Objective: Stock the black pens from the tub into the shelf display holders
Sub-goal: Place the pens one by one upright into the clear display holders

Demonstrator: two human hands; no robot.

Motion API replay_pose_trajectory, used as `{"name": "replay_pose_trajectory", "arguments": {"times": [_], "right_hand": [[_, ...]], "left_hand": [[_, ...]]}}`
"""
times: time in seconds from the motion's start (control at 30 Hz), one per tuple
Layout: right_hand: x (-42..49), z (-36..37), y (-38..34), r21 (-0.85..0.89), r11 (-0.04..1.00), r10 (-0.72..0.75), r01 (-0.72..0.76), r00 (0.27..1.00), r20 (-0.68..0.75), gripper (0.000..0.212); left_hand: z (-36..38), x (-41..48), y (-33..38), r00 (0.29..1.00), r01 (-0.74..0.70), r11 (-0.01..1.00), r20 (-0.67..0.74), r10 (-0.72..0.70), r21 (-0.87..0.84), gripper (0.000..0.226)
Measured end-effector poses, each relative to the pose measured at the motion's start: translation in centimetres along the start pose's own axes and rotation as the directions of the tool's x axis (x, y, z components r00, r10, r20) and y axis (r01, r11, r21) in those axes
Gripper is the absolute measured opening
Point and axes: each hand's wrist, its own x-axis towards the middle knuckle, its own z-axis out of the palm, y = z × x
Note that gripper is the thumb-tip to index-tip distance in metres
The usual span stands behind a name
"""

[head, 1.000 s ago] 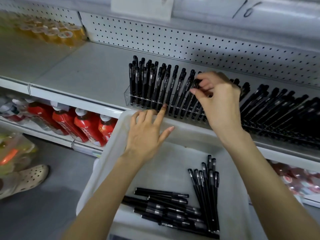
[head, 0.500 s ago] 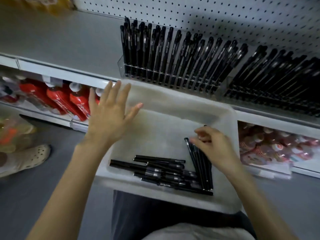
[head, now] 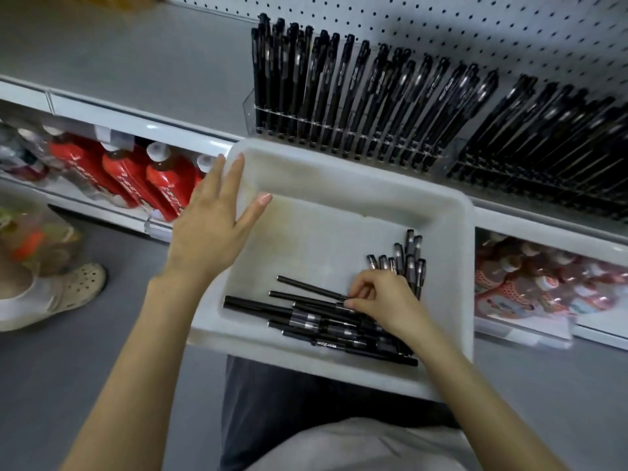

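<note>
Shelf holders (head: 356, 107) look nearly full of black pens; a loose pile of pens (head: 316, 326) lies in the tub (head: 339, 175); right hand (head: 384, 300) fingers clamp one pen (head: 306, 287) there; left hand (head: 210, 232), fingers straight and apart, rests on the tub's rim.

Bare forearms (head: 142, 362), pale grey top (head: 356, 447), dark blue-grey trousers (head: 282, 396)

Upper level: flat grey metal shelf (head: 136, 62) with a white front edge. Two clear plastic display holders stand on it, side by side: left holder (head: 249, 103), right holder (head: 453, 154). Both are packed with black capped pens (head: 339, 96), upright and tilted back. The far rim of the white rectangular plastic tub (head: 339, 158) meets the shelf's front edge; contact unclear.
</note>
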Motion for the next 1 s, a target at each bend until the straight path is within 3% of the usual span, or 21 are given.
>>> {"name": "replay_pose_trajectory", "arguments": {"times": [0.23,0.37,0.57,0.7,0.8,1.0], "right_hand": [[0.0,0.2,0.1,-0.076,0.996,-0.056,0.055,0.998,-0.010,0.014],[-0.4,-0.4,-0.2,-0.096,0.991,-0.106,0.096,0.989,-0.106,0.012],[-1.2,-4.1,-1.7,0.131,0.977,-0.118,0.170,0.934,-0.338,0.017],[-1.1,-7.2,-3.0,0.249,0.921,-0.155,0.300,0.868,-0.471,0.024],[-0.4,-9.3,-4.1,0.317,0.848,-0.202,0.425,0.813,-0.547,0.022],[1.4,-12.5,-6.5,0.428,0.720,-0.189,0.547,0.747,-0.637,0.038]], "left_hand": [[-0.1,-1.4,-0.5,0.999,0.031,0.998,-0.035,-0.033,-0.054,0.072],[-0.3,-2.0,-0.4,0.998,0.035,0.998,-0.045,-0.037,-0.050,0.073],[-0.3,-1.7,-0.3,0.998,0.013,0.997,-0.065,-0.008,0.077,0.079],[-0.2,-1.5,-0.2,0.996,0.036,0.986,-0.092,-0.021,0.160,0.078],[-0.8,-1.1,0.8,0.987,0.033,0.992,-0.159,-0.012,0.126,0.067],[-0.8,0.9,3.2,0.982,-0.136,0.982,-0.117,0.152,0.131,0.062]]}}
